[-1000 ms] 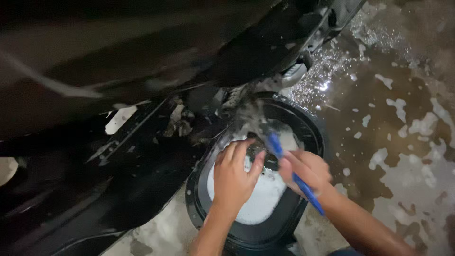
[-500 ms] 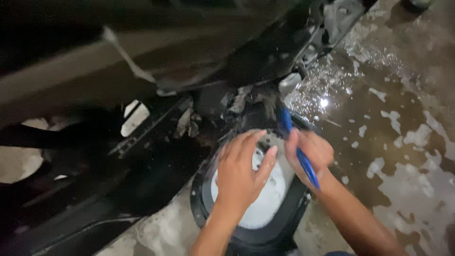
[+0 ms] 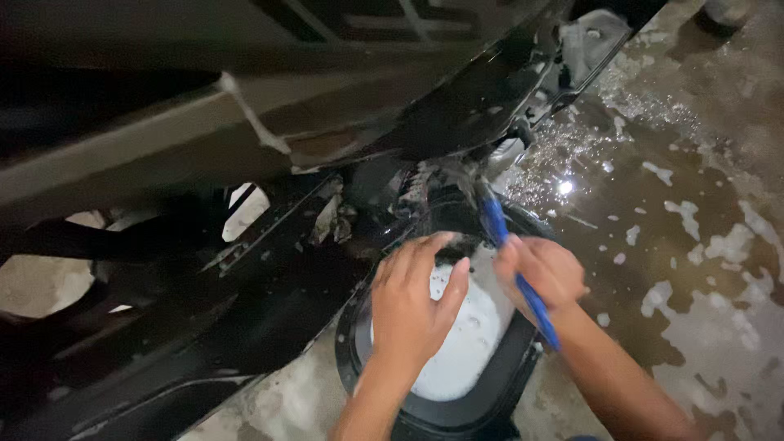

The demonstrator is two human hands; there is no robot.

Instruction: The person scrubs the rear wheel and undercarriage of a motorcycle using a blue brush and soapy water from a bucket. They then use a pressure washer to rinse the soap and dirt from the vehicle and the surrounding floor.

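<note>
We are holding a blue brush (image 3: 513,260) in our right hand (image 3: 545,271), fingers clenched around the middle of its handle. Its long axis is running on a slant — the bristle end is pointing up and away from us toward the dark underside of the black vehicle body (image 3: 343,122), the tail end is sticking out below the wrist toward us. The head is sitting just at the far rim of the black basin (image 3: 353,359), which is standing on the wet floor (image 3: 694,212) and is holding white soapy water (image 3: 465,343).

Our left hand (image 3: 412,306) is spread flat over the foam, fingers together and grasping nothing that we can make out; the fingertips are nearly touching a dark patch by the rim. So the right hand is the nearer one to the grimy parts above the basin — the left is lying lower, over the suds.
</note>
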